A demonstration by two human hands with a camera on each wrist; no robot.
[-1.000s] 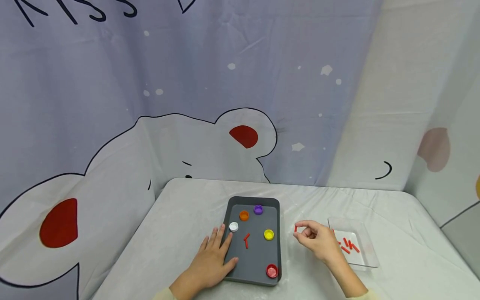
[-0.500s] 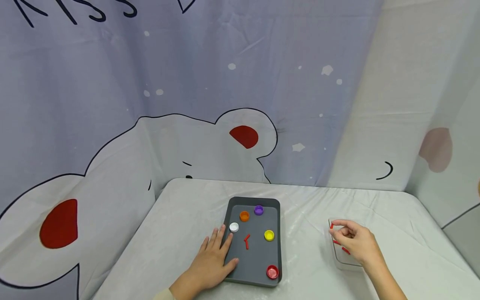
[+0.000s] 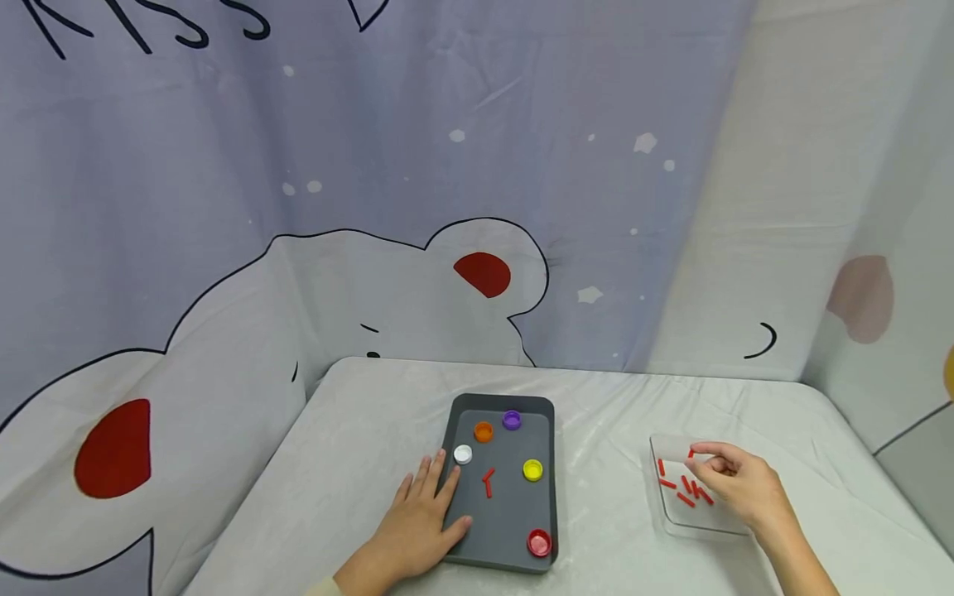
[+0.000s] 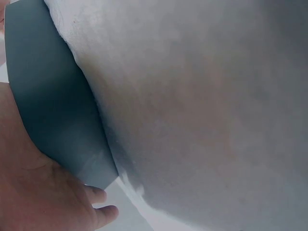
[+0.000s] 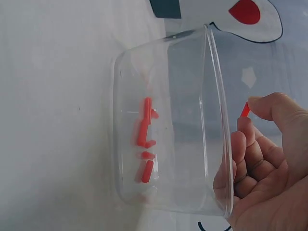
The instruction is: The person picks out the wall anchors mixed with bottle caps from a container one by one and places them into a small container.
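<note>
My right hand (image 3: 741, 488) pinches a short red stick (image 5: 245, 109) between thumb and forefinger, over the clear plastic box (image 3: 701, 524). Inside that box lie several more red sticks (image 3: 686, 500). In the right wrist view the other fingers curl behind the box's clear wall. My left hand (image 3: 413, 526) lies with fingers spread on the left edge of a grey tray (image 3: 507, 550). Two red sticks (image 3: 489, 488) lie end to end at an angle in the tray's middle.
Around the tray stand small round caps: white (image 3: 462, 454), orange (image 3: 484, 432), purple (image 3: 511, 420), yellow (image 3: 532, 470) and red (image 3: 539, 543). A white cloth (image 3: 596, 513) covers the table, and a printed curtain (image 3: 417, 165) hangs behind it.
My right hand has moved rightward from beside the tray to over the clear box, with a red stick pinched in it. The left hand has stayed on the tray's edge.
</note>
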